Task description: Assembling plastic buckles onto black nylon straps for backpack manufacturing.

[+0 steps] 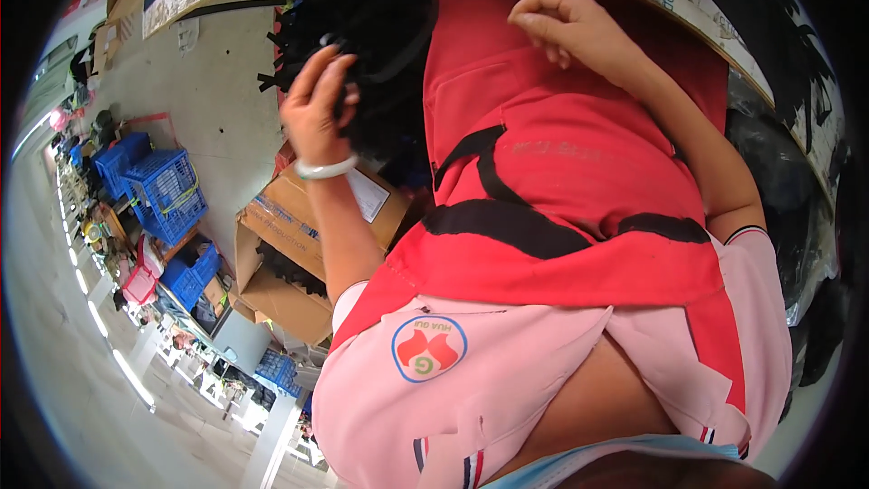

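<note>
My left hand (315, 101), with a pale bangle (326, 167) at the wrist, is raised beside a heap of black straps (389, 14). Its fingers are bent towards the thumb. A small shiny bit (330, 40) shows at the fingertips, and something dark lies by the palm; I cannot make out what it is. Over the upper part of my red apron (570, 163), my right hand (579, 32) has its thumb and forefinger pinched together and the other fingers curled. Anything in that pinch is too small to see. The two hands are well apart.
A pale worktable edge (670, 4) curves across the top and right. At my left stand an open cardboard box (290, 217) and blue plastic crates (163, 190). Dark plastic-wrapped material (769, 154) lies at the right.
</note>
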A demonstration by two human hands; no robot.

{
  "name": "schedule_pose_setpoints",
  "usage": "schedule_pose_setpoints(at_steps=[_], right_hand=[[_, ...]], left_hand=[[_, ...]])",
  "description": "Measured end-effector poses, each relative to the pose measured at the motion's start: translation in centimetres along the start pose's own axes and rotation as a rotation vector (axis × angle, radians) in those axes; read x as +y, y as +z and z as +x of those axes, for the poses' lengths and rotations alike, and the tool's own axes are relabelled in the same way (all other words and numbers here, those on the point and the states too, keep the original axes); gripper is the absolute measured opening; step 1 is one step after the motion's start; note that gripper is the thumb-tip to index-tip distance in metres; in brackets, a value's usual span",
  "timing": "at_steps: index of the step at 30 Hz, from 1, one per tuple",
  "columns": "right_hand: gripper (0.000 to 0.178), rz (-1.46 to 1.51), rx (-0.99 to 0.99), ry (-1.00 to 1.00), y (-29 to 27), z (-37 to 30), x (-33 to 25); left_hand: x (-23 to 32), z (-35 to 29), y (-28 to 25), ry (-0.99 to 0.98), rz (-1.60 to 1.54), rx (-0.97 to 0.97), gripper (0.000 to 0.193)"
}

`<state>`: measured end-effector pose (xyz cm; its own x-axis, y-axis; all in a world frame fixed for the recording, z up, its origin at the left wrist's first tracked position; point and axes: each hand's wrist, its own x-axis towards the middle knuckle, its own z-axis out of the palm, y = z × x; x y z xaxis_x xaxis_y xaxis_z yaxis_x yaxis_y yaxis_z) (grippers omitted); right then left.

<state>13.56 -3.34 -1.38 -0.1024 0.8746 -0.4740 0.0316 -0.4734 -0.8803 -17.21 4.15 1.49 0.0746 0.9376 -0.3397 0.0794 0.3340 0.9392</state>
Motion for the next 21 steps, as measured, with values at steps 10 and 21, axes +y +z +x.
schedule_pose_setpoints(at_steps=[10,21], right_hand=[[0.024,0.09,-0.074,0.109,0.5,-0.7,0.7],[0.015,-0.225,0.231,-0.545,-3.1,-2.8,1.5]], left_hand=[[-5.2,-0.3,13.8,-0.279,-0.41,-0.533,0.03],[-4.0,2.0,13.7,-0.755,-0.404,-0.975,0.041]])
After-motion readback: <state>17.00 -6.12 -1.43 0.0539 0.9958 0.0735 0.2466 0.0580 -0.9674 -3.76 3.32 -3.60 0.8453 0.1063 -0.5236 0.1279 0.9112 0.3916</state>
